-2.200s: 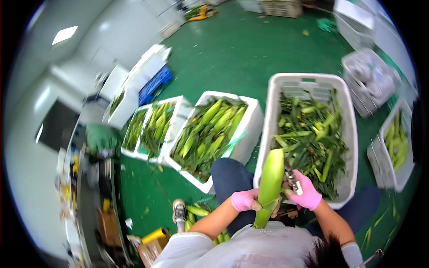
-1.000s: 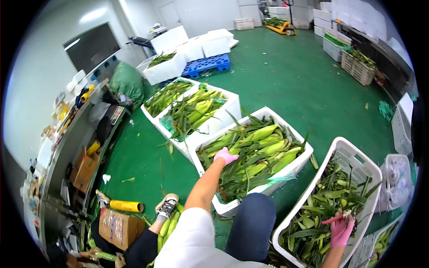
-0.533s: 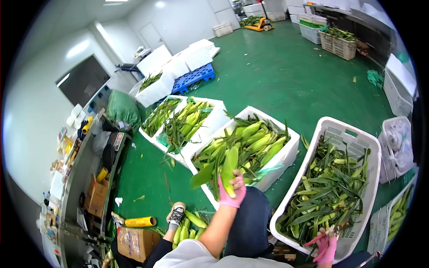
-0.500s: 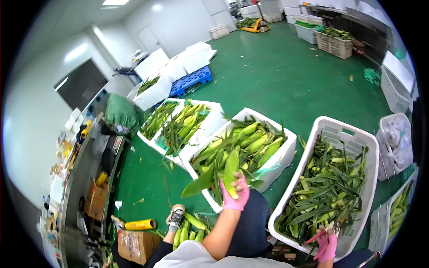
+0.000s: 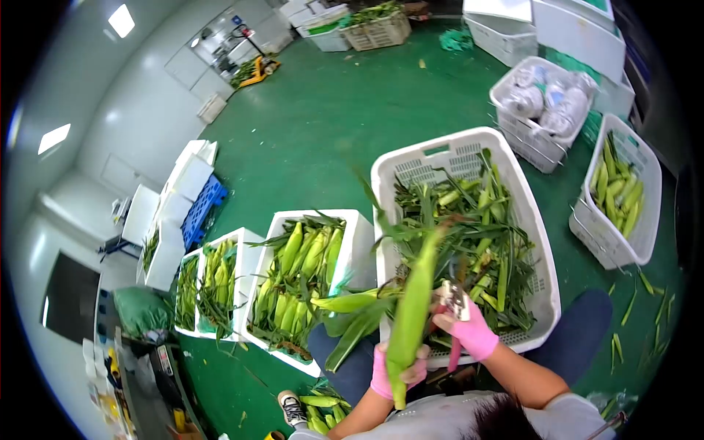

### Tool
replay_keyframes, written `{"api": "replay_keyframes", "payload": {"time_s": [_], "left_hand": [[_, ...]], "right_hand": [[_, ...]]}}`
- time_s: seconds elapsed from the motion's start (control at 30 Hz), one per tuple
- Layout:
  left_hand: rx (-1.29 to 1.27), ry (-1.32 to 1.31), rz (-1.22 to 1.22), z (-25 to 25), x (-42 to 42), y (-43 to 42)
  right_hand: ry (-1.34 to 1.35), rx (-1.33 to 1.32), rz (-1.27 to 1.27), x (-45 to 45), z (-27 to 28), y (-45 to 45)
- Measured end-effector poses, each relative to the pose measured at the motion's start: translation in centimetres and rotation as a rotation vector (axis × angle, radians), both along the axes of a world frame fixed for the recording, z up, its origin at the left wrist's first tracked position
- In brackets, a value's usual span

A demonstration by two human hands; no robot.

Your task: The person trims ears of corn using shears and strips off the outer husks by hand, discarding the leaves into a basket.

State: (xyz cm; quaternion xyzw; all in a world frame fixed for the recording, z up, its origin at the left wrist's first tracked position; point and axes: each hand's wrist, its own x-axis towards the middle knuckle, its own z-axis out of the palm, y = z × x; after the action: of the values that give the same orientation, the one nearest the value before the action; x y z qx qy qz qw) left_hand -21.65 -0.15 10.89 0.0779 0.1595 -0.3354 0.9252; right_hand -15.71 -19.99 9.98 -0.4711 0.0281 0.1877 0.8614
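An ear of corn (image 5: 412, 315) in its green husk stands nearly upright in my left hand (image 5: 389, 375), whose pink-gloved fingers wrap its lower end. Long leaves spread leftward from the ear. My right hand (image 5: 475, 334), also in pink, is closed around pruning shears (image 5: 456, 301) with a metal head and red handles, just right of the ear. Both hands are over the near edge of a large white basket (image 5: 541, 293), which holds cut leaves and trimmings (image 5: 506, 249). Whether the blades touch the corn I cannot tell.
Left of the basket stands a white foam box (image 5: 352, 249) of corn, with another foam box (image 5: 246, 257) beyond it. Trimmed ears fill a white basket (image 5: 645, 242) at right, near a crate of plastic-wrapped items (image 5: 550, 99). More ears (image 5: 323, 411) lie on the floor by a shoe (image 5: 292, 408).
My view has turned right. The ear in my left hand has moved from the foam box to the large basket. My right hand has come up beside it with the shears.
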Motion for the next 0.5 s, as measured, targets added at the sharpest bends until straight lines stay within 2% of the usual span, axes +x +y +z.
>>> {"api": "replay_keyframes", "payload": {"time_s": [0.07, 0.13, 0.17, 0.2, 0.27, 0.3, 0.4, 0.47, 0.5], "left_hand": [[0.411, -0.190, -0.219, -2.9, -1.4, 0.7], [0.779, -0.351, -0.241, 1.5, 0.9, -1.0], [0.825, -0.603, -0.207, 1.2, 1.5, -0.5], [0.854, -0.532, -0.141, 2.0, 1.7, -1.4], [1.110, -0.631, -0.084, 0.8, 2.4, -3.3], [1.049, -0.624, -0.116, 0.8, 3.1, -3.3], [0.923, -0.663, -0.194, 1.2, 5.4, -3.5], [1.060, -0.771, -0.182, 2.7, 6.2, -3.7], [1.009, -0.760, -0.258, 2.4, 6.6, -3.2]], "right_hand": [[-0.088, -0.060, -0.151, -0.2, 0.3, 0.9], [-0.131, -0.218, -0.135, -0.7, -0.8, 0.2], [-0.165, -0.411, -0.159, -1.1, -0.4, 0.1], [-0.175, -0.493, -0.136, -1.6, 0.2, -0.2], [-0.206, -0.661, -0.098, -2.3, 1.5, -1.1], [-0.267, -0.651, -0.052, -2.5, 1.8, -2.0], [-0.491, -0.880, 0.081, -2.7, 2.7, -6.0], [-0.320, -0.807, 0.121, -2.6, 3.3, -7.9], [-0.360, -0.880, 0.125, -2.4, 3.0, -8.7]]}}
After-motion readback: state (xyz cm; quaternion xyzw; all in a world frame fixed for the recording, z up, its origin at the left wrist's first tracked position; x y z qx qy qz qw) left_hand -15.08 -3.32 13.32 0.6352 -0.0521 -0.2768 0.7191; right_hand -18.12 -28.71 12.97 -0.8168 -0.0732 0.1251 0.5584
